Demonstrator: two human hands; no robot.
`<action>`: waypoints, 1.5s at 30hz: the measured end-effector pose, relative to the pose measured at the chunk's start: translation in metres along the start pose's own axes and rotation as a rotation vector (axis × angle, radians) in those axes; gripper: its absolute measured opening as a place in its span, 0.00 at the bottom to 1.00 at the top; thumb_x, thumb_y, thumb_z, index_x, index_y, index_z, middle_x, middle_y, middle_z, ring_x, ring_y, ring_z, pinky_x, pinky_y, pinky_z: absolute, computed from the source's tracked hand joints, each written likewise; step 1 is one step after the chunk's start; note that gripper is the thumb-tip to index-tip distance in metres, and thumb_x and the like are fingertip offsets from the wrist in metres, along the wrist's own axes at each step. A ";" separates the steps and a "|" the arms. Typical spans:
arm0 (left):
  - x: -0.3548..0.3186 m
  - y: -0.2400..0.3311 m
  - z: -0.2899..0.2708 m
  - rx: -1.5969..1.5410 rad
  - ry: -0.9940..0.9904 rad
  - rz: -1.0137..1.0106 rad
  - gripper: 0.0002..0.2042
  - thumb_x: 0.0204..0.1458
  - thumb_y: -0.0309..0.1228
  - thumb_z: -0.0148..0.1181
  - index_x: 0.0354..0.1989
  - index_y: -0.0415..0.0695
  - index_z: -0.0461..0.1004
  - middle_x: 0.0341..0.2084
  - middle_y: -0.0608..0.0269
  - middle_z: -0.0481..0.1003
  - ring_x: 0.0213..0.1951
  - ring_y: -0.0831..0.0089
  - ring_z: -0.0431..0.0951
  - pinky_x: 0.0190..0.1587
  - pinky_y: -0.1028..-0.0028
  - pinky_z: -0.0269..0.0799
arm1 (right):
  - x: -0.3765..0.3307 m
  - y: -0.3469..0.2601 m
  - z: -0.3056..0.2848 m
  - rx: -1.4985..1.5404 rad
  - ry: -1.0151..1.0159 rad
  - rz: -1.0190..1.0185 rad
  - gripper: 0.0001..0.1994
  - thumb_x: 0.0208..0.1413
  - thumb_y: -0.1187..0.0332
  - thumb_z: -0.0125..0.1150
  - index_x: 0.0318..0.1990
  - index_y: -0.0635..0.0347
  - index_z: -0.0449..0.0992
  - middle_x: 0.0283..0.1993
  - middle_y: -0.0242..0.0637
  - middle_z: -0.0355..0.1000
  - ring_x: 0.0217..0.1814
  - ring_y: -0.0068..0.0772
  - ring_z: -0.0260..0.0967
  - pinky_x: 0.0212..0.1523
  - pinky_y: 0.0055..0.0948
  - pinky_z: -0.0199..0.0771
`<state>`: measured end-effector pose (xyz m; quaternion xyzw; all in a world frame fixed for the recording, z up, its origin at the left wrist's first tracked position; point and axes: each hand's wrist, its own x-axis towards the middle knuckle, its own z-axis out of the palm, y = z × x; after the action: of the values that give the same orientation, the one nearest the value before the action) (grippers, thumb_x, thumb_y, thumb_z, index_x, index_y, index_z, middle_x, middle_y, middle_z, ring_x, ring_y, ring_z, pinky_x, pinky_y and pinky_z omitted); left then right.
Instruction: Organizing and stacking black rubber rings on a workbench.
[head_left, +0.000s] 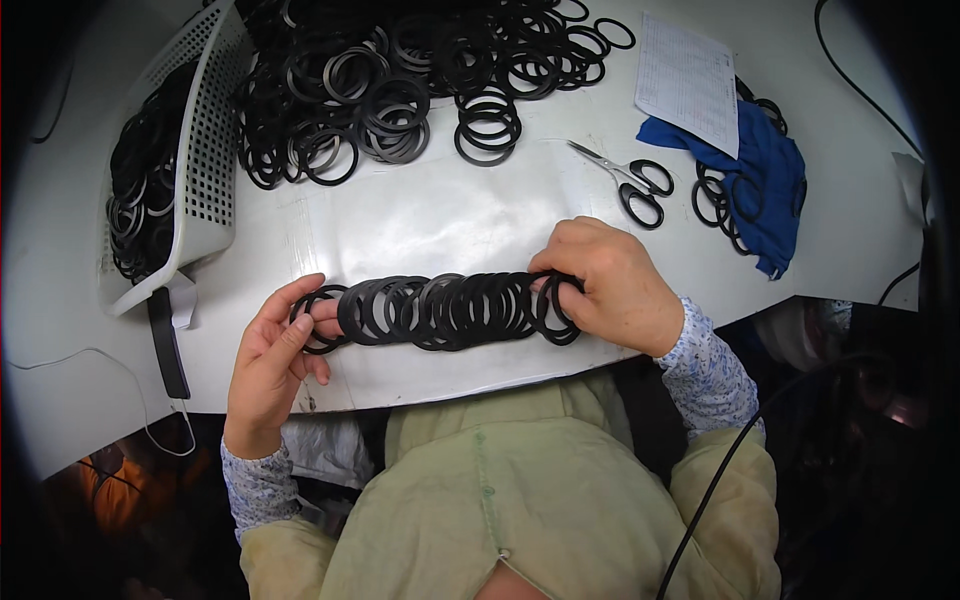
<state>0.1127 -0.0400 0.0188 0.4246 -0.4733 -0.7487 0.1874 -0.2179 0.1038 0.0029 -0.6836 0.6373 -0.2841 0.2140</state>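
A long row of overlapping black rubber rings (440, 312) lies along the near edge of the white table. At its left end, my left hand (277, 352) grips a couple of rings between thumb and fingers, with some fingers passing through them. My right hand (612, 285) is closed around several rings at the other end, its fingertips curled inside them. Between the hands the rings lean on one another like a fallen stack. Beyond them, a large heap of similar rings (395, 105) spreads over the far side.
A white perforated basket (208, 165) full of rings stands at the left. Black-handled scissors (640, 187) lie at the right, near a blue cloth (775, 190), a printed paper sheet (690, 80) and more loose rings (712, 200). A dark cable (715, 490) hangs over my right arm.
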 end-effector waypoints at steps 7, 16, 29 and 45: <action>0.005 0.002 -0.007 0.106 0.003 0.010 0.20 0.70 0.31 0.43 0.66 0.35 0.61 0.46 0.52 0.78 0.45 0.72 0.81 0.26 0.80 0.72 | 0.000 -0.011 -0.006 0.182 0.030 0.133 0.07 0.47 0.76 0.64 0.36 0.63 0.81 0.32 0.41 0.74 0.33 0.43 0.72 0.35 0.37 0.74; 0.005 -0.001 -0.004 0.136 0.086 0.011 0.18 0.66 0.28 0.50 0.62 0.34 0.66 0.44 0.54 0.79 0.40 0.74 0.82 0.21 0.82 0.74 | -0.002 -0.004 0.001 0.013 0.029 -0.017 0.12 0.49 0.70 0.70 0.42 0.62 0.80 0.37 0.41 0.70 0.43 0.45 0.70 0.42 0.38 0.73; 0.007 -0.003 0.069 0.303 -0.108 0.230 0.28 0.51 0.16 0.68 0.62 0.36 0.69 0.46 0.60 0.78 0.37 0.80 0.79 0.30 0.81 0.77 | 0.025 -0.012 0.032 0.002 0.025 -0.292 0.20 0.42 0.72 0.71 0.46 0.63 0.78 0.40 0.39 0.71 0.41 0.42 0.71 0.39 0.36 0.75; -0.004 -0.014 0.038 1.082 0.008 0.810 0.27 0.41 0.17 0.70 0.54 0.37 0.75 0.40 0.53 0.78 0.41 0.58 0.76 0.39 0.67 0.73 | -0.047 0.029 -0.015 0.501 0.018 0.286 0.25 0.56 0.81 0.57 0.64 0.60 0.70 0.46 0.35 0.78 0.38 0.18 0.73 0.30 0.19 0.72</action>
<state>0.0853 -0.0093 0.0153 0.2505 -0.9027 -0.2753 0.2159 -0.2513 0.1489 -0.0103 -0.5102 0.6391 -0.4057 0.4083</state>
